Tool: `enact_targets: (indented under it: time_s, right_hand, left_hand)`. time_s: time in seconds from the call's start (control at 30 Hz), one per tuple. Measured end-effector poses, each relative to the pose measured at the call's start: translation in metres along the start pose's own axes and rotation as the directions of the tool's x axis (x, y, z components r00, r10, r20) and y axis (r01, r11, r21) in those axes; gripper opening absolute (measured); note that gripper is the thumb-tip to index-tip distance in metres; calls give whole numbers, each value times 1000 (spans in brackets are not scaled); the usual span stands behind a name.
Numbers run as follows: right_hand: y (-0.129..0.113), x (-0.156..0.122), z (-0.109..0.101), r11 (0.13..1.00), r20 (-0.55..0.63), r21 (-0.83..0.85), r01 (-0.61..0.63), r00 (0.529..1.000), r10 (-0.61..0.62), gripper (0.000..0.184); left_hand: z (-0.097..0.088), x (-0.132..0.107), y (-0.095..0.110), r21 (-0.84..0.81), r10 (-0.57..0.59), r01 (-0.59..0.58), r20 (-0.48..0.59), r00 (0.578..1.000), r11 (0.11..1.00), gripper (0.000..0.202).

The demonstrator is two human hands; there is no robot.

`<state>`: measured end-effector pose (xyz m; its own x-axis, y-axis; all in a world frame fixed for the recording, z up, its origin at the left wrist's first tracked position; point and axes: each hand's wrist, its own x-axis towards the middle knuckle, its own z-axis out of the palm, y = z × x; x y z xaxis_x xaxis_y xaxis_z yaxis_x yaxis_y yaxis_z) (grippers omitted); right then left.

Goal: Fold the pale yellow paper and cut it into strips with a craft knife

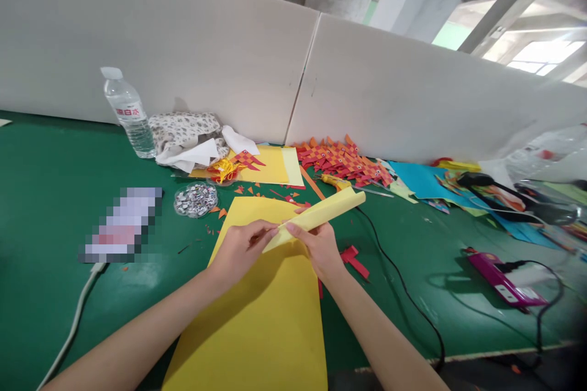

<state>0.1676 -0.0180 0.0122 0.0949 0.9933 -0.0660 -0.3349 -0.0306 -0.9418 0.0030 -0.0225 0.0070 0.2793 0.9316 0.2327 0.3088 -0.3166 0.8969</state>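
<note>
Both my hands hold a pale yellow sheet of paper (337, 204), folded or rolled into a narrow strip that slants up to the right. My left hand (243, 247) pinches its lower left end between thumb and fingers. Around its middle my right hand (321, 247) is closed, the thumb pressing on the near face and the fingers mostly behind. Beneath the hands a large deeper-yellow sheet (270, 324) lies on the green table (183, 293). Red paper strips (355, 263) rest just right of that sheet.
At the back lie a pile of woven red-and-orange paper fish (348, 162) and a yellow glue gun (337, 182) with a black cord. Leftward are a dish of googly eyes (196, 200), a water bottle (131, 113) and a blurred phone (123, 220). A magenta power strip (504, 281) sits right.
</note>
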Motion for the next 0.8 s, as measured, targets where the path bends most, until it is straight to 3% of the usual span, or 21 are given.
enact_targets:
  time_s: [0.27, 0.43, 0.53, 0.67, 0.8]
  right_hand:
    - [1, 0, 0, 1000, 20, -11, 20, 1000, -20, 44]
    - [1, -1, -4, 997, 114, -69, 26, 993, -18, 43]
    - [2, -2, -5, 994, 169, -111, 17, 986, 2, 41]
    - [1, -3, -3, 996, 139, -86, -9, 990, 21, 42]
    - [1, -1, -3, 998, 98, -65, -4, 995, 10, 39]
  left_hand:
    - [1, 1, 1, -30, -48, 49, 17, 999, 998, 22]
    - [1, -2, 3, -64, -65, 73, 119, 991, 995, 22]
    - [1, -4, 4, -4, -48, 50, 184, 982, 999, 27]
    - [1, -3, 4, 60, -29, 19, 168, 985, 998, 32]
    - [1, 0, 0, 31, -77, 73, 159, 984, 997, 33]
